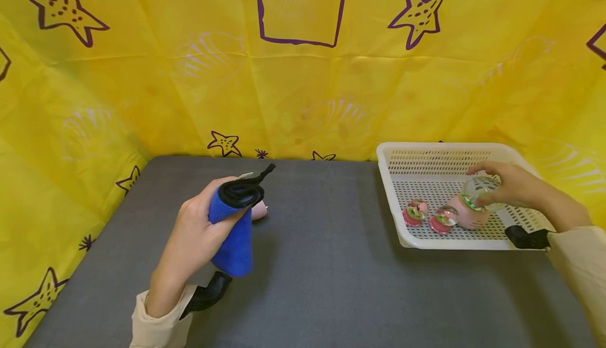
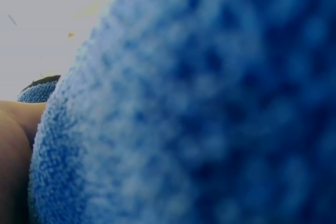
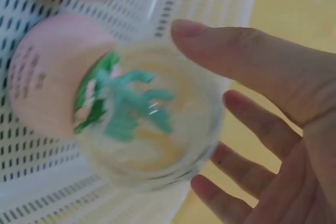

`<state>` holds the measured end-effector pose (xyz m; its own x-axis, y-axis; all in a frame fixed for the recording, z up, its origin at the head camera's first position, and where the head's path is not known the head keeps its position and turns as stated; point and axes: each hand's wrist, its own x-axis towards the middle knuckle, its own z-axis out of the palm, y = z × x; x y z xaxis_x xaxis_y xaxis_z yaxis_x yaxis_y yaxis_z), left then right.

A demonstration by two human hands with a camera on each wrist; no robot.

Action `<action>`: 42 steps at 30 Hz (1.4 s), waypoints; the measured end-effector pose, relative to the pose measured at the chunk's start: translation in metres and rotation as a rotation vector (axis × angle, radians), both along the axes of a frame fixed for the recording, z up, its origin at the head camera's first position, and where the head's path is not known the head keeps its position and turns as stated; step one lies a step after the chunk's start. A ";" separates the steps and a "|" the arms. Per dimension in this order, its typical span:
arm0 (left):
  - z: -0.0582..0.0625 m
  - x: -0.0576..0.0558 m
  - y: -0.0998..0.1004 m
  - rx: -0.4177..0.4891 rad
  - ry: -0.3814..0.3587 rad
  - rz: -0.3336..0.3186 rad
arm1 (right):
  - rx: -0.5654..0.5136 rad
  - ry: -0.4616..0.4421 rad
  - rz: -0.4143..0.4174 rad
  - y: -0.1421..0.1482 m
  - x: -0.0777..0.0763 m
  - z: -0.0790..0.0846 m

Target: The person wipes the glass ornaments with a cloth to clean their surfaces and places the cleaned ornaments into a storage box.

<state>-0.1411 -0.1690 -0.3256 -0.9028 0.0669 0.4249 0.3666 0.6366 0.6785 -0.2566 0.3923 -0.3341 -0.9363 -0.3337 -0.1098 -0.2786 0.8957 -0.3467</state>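
Observation:
My left hand (image 1: 203, 224) grips a rolled blue towel (image 1: 233, 245) with black edging, held above the table's left half. Blurred blue cloth (image 2: 178, 98) fills most of the left wrist view. Partly hidden behind the roll is a small pink object (image 1: 259, 210) on the table. Inside the white basket, my right hand (image 1: 513, 185) holds the clear dome of a large snow globe (image 3: 142, 114), thumb and fingertips around its edge. The globe has a pink base and a teal figure among green leaves. Two smaller snow globes (image 1: 415, 213) with deep pink bases stand beside it.
A white perforated basket (image 1: 388, 180) stands at the right on the dark grey table (image 1: 322, 253). Yellow cloth (image 1: 303, 85) printed with starfish and shells hangs behind the table and along its sides.

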 end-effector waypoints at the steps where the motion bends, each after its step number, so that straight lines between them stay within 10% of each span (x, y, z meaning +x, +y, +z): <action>1: 0.000 0.000 0.000 0.001 0.001 0.001 | -0.019 0.009 0.004 -0.002 0.001 0.001; 26: 0.004 0.002 -0.015 -0.007 0.039 0.090 | -0.116 0.236 0.247 -0.120 0.046 0.030; 42: 0.015 0.007 -0.030 0.000 0.021 0.161 | -0.232 0.250 0.271 -0.188 0.066 0.012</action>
